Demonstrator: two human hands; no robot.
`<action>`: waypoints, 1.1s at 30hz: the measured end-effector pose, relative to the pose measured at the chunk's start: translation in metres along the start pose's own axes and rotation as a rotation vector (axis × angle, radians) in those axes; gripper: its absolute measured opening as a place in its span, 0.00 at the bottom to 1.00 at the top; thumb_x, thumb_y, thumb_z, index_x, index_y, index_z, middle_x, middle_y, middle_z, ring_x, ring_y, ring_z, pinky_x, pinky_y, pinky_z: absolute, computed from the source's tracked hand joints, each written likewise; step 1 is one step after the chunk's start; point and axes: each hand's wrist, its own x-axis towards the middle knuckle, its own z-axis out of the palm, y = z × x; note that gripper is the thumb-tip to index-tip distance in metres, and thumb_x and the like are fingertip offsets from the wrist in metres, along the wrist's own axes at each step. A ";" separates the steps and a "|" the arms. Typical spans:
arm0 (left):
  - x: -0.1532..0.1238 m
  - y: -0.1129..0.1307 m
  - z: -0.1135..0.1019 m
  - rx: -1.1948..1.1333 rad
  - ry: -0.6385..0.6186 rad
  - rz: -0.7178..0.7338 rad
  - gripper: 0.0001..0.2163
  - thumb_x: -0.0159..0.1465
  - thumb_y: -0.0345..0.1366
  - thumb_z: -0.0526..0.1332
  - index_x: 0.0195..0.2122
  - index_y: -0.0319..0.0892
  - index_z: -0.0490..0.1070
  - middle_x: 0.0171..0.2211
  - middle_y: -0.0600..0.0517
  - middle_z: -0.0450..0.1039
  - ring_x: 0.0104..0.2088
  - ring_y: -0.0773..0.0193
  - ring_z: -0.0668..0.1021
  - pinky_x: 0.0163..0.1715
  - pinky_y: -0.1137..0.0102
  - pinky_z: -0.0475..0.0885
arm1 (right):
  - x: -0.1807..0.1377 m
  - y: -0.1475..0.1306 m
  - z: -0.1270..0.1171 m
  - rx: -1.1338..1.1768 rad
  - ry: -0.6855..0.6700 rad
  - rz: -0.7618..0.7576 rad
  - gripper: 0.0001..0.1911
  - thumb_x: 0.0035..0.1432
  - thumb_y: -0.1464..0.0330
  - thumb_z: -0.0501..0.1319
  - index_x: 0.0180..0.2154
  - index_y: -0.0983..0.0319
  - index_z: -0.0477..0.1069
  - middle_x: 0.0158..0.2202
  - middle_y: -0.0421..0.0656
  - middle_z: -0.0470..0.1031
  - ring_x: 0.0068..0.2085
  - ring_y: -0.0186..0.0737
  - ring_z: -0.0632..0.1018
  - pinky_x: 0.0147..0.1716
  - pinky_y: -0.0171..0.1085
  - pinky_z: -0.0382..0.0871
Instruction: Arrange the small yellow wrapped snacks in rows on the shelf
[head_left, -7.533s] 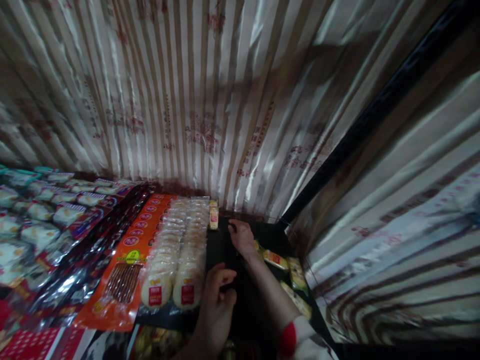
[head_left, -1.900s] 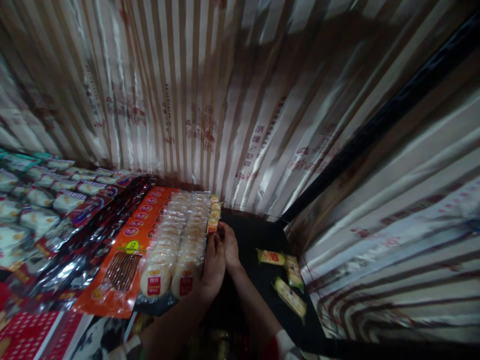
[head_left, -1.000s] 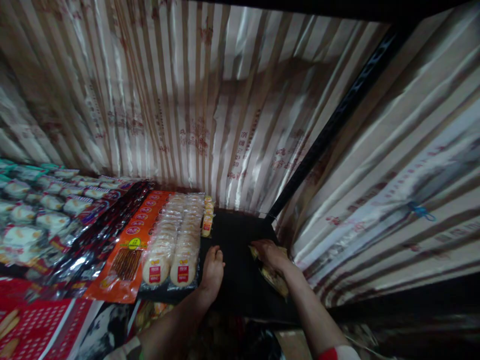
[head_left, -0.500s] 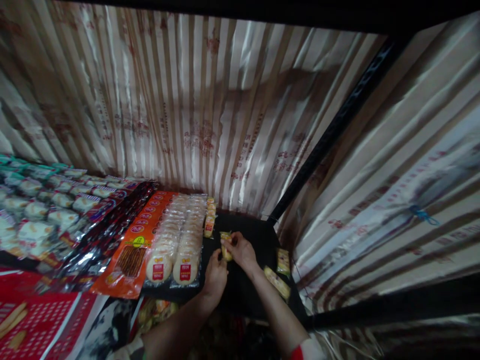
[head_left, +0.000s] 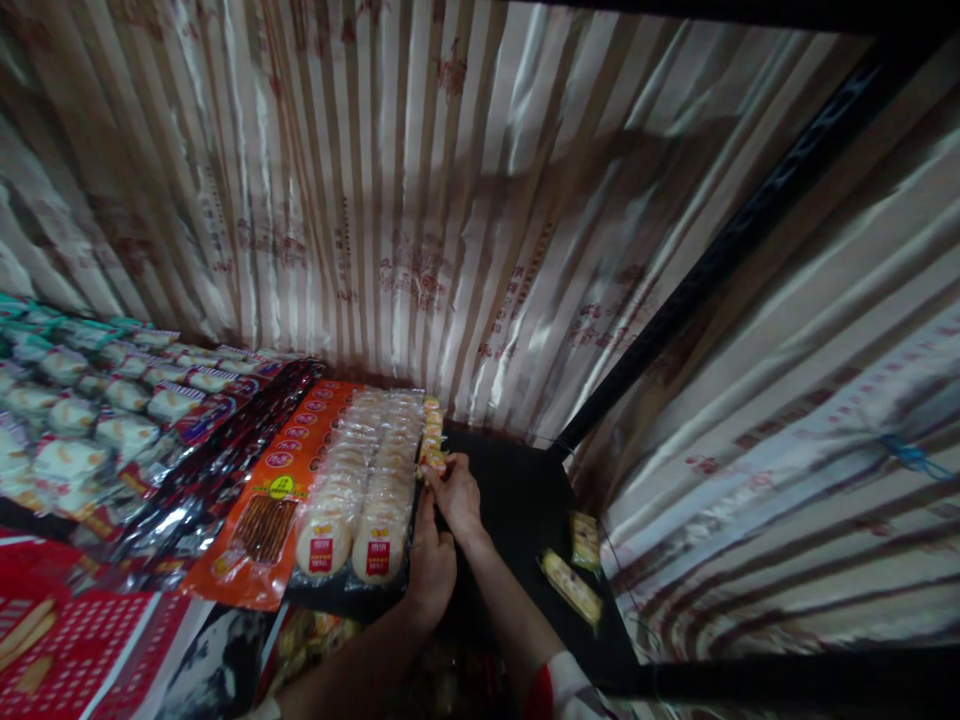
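My right hand (head_left: pixel 459 498) pinches a small yellow snack packet (head_left: pixel 433 458) at the near end of a row of similar packets (head_left: pixel 433 414). From the near side, my left hand (head_left: pixel 433 568) reaches up with its fingers closed at the packet's lower end, which they partly cover. Immediately left of both hands lie two rows of round rice crackers (head_left: pixel 376 545) in clear wrap with red labels. Two more yellow packets, one lengthwise (head_left: pixel 572 588) and one shorter (head_left: pixel 585 540), rest apart on the black shelf (head_left: pixel 517 490) to the right.
Orange snack bags (head_left: pixel 262 520), dark shiny packs (head_left: pixel 217 450) and several white-wrapped snacks (head_left: pixel 75 460) fill the left side. A red bag (head_left: pixel 67 650) is at lower left. Pleated printed sheeting (head_left: pixel 450 200) closes the back and right, with a black post (head_left: pixel 697 270) at the corner.
Both hands have moved left and slightly away from me with the yellow packet, from the bare black surface to the row beside the rice crackers. The view has shifted a little.
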 end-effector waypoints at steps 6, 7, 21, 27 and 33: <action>0.007 0.000 -0.004 0.016 0.007 -0.015 0.30 0.52 0.22 0.50 0.58 0.37 0.56 0.61 0.48 0.55 0.62 0.62 0.55 0.62 0.69 0.46 | 0.000 0.002 0.009 0.104 -0.014 -0.020 0.13 0.52 0.59 0.57 0.36 0.60 0.61 0.32 0.44 0.73 0.33 0.43 0.76 0.33 0.38 0.68; 0.007 -0.001 -0.004 0.022 0.001 -0.009 0.30 0.52 0.21 0.50 0.59 0.37 0.56 0.61 0.48 0.55 0.62 0.63 0.55 0.62 0.69 0.46 | 0.000 0.003 0.009 0.122 -0.014 -0.025 0.13 0.52 0.59 0.56 0.36 0.60 0.61 0.32 0.44 0.73 0.33 0.42 0.76 0.33 0.38 0.68; 0.012 -0.007 -0.006 0.022 0.003 -0.005 0.28 0.53 0.21 0.50 0.57 0.39 0.58 0.61 0.50 0.55 0.62 0.64 0.55 0.62 0.70 0.47 | -0.015 0.015 0.004 0.195 -0.005 -0.083 0.11 0.53 0.66 0.54 0.39 0.62 0.68 0.39 0.46 0.71 0.32 0.38 0.74 0.36 0.39 0.70; 0.003 -0.015 -0.005 0.079 -0.049 0.021 0.26 0.55 0.24 0.52 0.57 0.39 0.57 0.59 0.46 0.60 0.60 0.61 0.60 0.61 0.66 0.52 | -0.049 0.051 -0.051 -0.063 0.114 -0.147 0.12 0.57 0.68 0.51 0.41 0.63 0.68 0.40 0.48 0.73 0.41 0.43 0.73 0.43 0.42 0.67; -0.011 -0.023 0.008 0.032 -0.137 -0.039 0.25 0.55 0.22 0.51 0.55 0.33 0.59 0.59 0.41 0.56 0.56 0.61 0.66 0.57 0.69 0.58 | -0.093 0.104 -0.118 -0.525 0.182 -0.125 0.12 0.58 0.67 0.52 0.42 0.62 0.69 0.42 0.48 0.73 0.44 0.48 0.70 0.46 0.44 0.63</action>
